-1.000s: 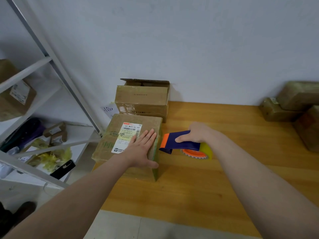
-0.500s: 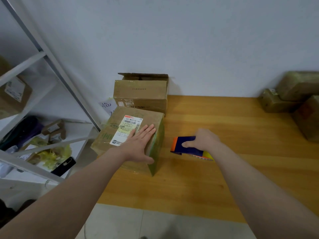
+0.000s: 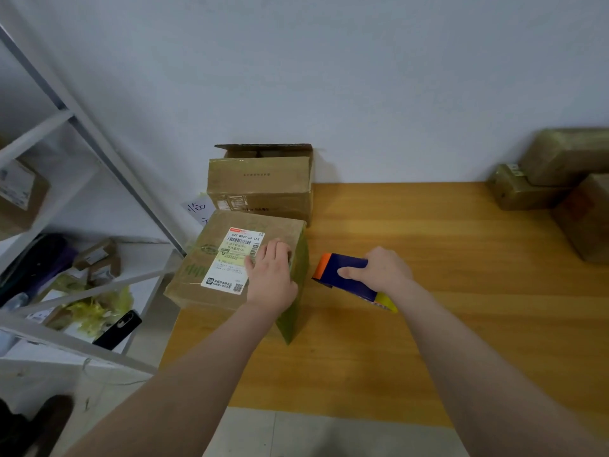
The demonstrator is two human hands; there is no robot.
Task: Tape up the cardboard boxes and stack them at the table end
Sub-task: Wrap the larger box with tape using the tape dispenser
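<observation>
A taped cardboard box (image 3: pixel 214 265) with white and yellow shipping labels sits at the left end of the wooden table (image 3: pixel 445 324), overhanging its edge slightly. My left hand (image 3: pixel 272 275) lies on its top near the right edge, fingers curling over it. My right hand (image 3: pixel 379 268) grips a blue and orange tape dispenser (image 3: pixel 342 270) just right of the box, a short gap between them. Behind stands a second cardboard box (image 3: pixel 260 189) with its top flap open, against the wall.
Several tape-wrapped boxes (image 3: pixel 560 179) are piled at the table's far right. A white metal shelf rack (image 3: pixel 99 285) stands left of the table, holding small boxes, yellow packing, and a black phone (image 3: pixel 117 329). A white wall backs the table.
My right hand drew the tape dispenser away from the box's side, to the right. My left hand's fingers curled near the box's right edge. The camera view shifted slightly.
</observation>
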